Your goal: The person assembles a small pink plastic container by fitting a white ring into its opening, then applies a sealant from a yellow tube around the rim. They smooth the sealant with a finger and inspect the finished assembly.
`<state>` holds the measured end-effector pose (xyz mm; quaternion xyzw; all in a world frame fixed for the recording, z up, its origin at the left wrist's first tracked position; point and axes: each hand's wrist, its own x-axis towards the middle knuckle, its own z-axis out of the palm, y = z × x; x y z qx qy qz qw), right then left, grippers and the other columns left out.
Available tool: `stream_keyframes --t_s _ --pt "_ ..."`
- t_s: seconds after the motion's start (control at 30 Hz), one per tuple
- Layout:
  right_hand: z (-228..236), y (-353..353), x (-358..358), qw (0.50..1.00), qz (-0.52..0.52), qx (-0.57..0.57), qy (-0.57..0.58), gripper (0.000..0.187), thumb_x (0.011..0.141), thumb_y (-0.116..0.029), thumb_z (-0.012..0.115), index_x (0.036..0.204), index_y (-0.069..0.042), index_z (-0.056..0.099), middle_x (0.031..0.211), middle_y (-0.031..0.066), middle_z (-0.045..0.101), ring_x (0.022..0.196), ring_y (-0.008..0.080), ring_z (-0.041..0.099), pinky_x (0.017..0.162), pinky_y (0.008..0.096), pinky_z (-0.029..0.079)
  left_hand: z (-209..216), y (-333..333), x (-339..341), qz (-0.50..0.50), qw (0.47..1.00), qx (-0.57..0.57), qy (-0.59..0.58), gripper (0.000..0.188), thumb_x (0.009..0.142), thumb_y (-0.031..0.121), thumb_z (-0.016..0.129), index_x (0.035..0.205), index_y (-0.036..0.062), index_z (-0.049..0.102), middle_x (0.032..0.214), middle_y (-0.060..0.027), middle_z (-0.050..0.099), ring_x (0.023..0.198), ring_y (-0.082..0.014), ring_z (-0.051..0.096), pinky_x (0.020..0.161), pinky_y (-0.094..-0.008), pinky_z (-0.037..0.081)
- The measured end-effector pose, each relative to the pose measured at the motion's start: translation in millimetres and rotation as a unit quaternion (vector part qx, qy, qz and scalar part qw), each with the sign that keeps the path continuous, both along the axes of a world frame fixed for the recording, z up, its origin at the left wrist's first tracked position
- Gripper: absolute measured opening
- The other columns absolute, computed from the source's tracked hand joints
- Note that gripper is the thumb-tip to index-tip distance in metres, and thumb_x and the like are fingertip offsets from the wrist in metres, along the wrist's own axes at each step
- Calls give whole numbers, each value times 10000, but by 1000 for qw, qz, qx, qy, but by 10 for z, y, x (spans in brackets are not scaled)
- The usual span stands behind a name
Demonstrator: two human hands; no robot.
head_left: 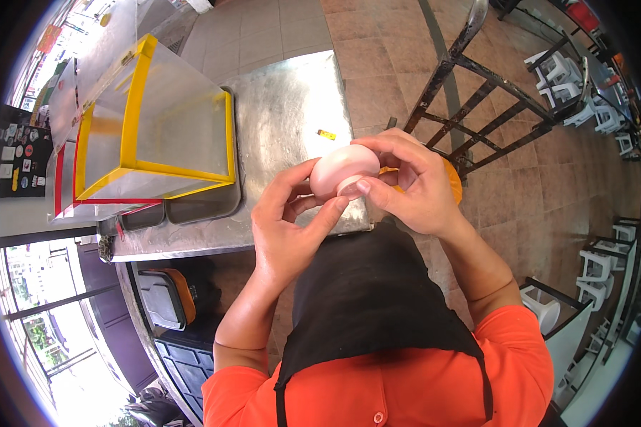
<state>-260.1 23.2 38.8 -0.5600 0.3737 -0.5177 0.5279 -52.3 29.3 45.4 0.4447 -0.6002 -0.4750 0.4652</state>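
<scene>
A small pink bowl (342, 168) is held up in front of my chest, tilted so that its underside and raised foot ring show. My left hand (290, 213) grips its left side, with the thumb at the foot ring. On the right side my right hand (413, 181) holds it too, fingers over the top edge and thumb against the foot. The inside of the bowl is hidden. Beyond it, a small yellow-and-red item (326, 134), perhaps a lighter, lies on the metal table (285, 99).
A clear display case with a yellow frame (129, 132) stands in a dark tray (231, 198) on the table's left. To the right is a dark metal frame (470, 107), with an orange round surface (451, 180) below it. White plastic chairs (597, 274) stand farther right.
</scene>
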Motion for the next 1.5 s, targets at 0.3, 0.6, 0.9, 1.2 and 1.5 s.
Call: stream_keyframes --t_s 0.3,0.6,0.9,1.2,1.5 --pt "-38 -55 17 1000 -10 6 5 450 891 -78 780 1292 46 615 1192 109 592 1072 161 654 840 263 589 -10 -40 -22 -2 1000 4 -6 480 846 25 830 1267 -54 612 1160 -146 675 1039 -207 704 885 -342 626" --pt "-62 -63 19 1000 -20 22 -5 448 880 -121 814 1255 41 630 1179 107 592 1047 157 659 811 251 585 -26 -75 -47 -2 999 -26 -38 491 845 39 835 1271 -59 612 1181 -150 659 1029 -205 704 864 -331 630" --pt "-124 -154 -69 1000 1 16 6 478 894 -107 776 1319 50 622 1189 115 612 1028 169 663 838 287 573 14 -144 -74 3 996 84 18 493 873 65 815 1289 -78 592 1159 -163 679 1027 -188 701 831 -293 619" --pt "-82 -100 -46 998 -21 63 18 394 896 -80 759 1237 67 626 1156 101 643 1035 161 655 903 315 548 55 -103 -122 5 998 57 -28 492 859 77 832 1272 -72 609 1151 -168 688 1010 -193 710 835 -301 621" --pt "-112 -119 -55 999 -21 33 28 413 893 -103 774 1240 65 625 1153 107 647 1049 163 654 912 313 552 23 -109 -110 8 998 54 -35 500 853 83 837 1277 -63 614 1156 -170 688 1013 -197 711 834 -308 623"
